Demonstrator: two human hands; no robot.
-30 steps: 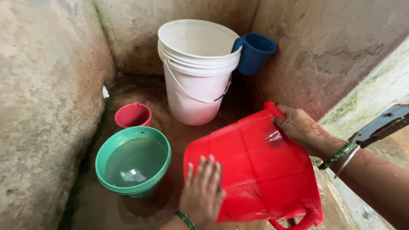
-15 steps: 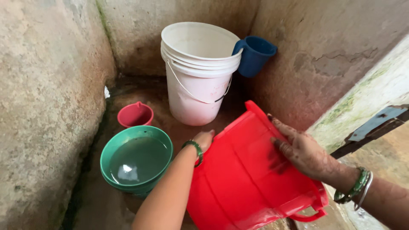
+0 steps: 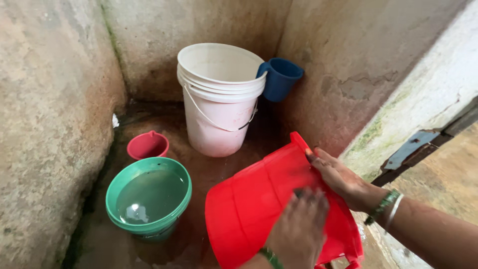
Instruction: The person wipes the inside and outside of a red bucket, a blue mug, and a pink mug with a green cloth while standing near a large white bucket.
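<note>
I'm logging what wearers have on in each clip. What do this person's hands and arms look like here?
Both forearms are bare, with no sleeves or gloves. The right hand has a green beaded bracelet and a thin pale bangle at the wrist. The left hand wears a green bracelet too.

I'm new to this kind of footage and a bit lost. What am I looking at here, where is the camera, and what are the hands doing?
The camera sits on a person's head and looks down, so the two bare arms coming in from the bottom and right are that person's own. There is no machine. The right hand grips the rim of a tilted red bucket, and the left hand lies flat on its side. On the wet floor of a stained concrete corner stand a green bucket with water in it, a small red mug just behind it, and a tall white bucket. A blue mug hangs on the white bucket's rim.
</note>
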